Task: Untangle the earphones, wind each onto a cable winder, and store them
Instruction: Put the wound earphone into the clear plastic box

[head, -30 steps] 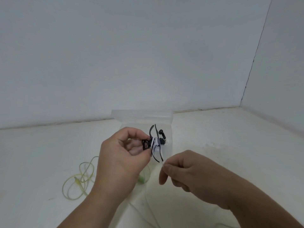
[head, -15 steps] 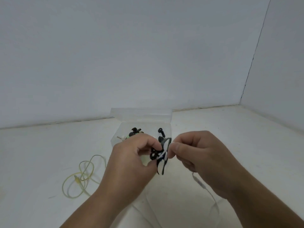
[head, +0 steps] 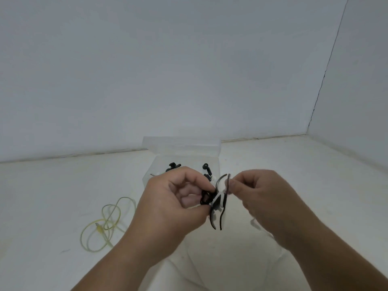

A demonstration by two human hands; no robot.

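Observation:
My left hand (head: pixel 174 198) pinches a black-and-white cable winder (head: pixel 219 203) by its left side, with a small bunch of black cord against my fingertips. My right hand (head: pixel 262 196) pinches a thin white earphone cable at the winder's upper right edge. That white cable (head: pixel 255 223) hangs down below my right hand. Both hands hover in front of a clear plastic storage box (head: pixel 182 148) with its lid up, holding black earphones (head: pixel 206 168). A yellow earphone cable (head: pixel 107 223) lies in loose loops on the white surface to the left.
The white surface runs back to a pale wall close behind the box, with a corner on the right. A thin pale cable trails on the surface below my hands.
My right hand rose from lower down up to the winder's right edge, bringing the white cable with it. My left hand dropped slightly with the winder, uncovering the box contents behind.

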